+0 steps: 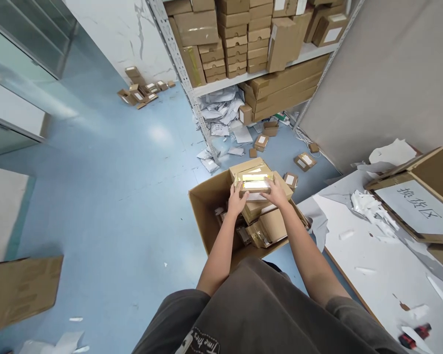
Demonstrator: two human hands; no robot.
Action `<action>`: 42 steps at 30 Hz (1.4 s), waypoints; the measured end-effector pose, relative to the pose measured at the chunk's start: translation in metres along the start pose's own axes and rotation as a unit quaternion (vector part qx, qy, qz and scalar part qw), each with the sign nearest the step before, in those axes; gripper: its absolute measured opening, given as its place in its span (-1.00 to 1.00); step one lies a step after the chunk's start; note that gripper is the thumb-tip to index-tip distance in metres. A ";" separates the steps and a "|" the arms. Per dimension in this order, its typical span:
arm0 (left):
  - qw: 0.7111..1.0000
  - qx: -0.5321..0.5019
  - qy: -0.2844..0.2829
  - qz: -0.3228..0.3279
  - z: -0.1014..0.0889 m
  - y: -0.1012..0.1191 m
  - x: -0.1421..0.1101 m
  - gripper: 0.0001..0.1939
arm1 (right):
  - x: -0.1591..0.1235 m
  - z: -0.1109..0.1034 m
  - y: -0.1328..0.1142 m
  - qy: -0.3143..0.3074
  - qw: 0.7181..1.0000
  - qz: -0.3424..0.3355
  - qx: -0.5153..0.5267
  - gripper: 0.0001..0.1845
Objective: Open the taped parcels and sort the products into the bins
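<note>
Between my two hands is a small taped cardboard box (256, 184) with a bright white label on its top. The fingers of my left hand (237, 200) wrap round its left side, and my right hand (276, 192) grips the right side. Below it stands a large open carton (203, 206), just in front of my body. Several brown boxes lie inside the carton, among them a tape-wrapped box (271, 227) near its front right. The held box and my forearms hide part of the contents.
A metal shelf (221, 89) full of cardboard boxes stands ahead. Small parcels (261, 142) and white mailing bags (221, 110) lie on the floor beneath it. To the right, a white table (349, 260) bears paper scraps and an open box (413, 201). Another carton (22, 290) sits at left.
</note>
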State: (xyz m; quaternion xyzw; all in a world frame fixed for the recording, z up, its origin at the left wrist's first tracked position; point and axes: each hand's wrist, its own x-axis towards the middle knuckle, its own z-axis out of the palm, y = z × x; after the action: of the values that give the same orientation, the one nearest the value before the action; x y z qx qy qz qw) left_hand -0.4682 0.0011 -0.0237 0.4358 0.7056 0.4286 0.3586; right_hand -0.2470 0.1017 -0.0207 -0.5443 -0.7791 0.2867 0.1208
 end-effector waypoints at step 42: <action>0.961 0.222 -0.072 0.150 0.096 0.008 -0.150 -0.59 | -0.112 -0.050 0.116 -0.061 0.996 -0.013 -0.067 0.10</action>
State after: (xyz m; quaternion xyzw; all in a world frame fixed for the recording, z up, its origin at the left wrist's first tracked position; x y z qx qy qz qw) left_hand -0.3273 -0.1071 -0.0325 0.6352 0.6816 0.2774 0.2344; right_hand -0.0892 0.0428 -0.0338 -0.5228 -0.8092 0.2652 0.0400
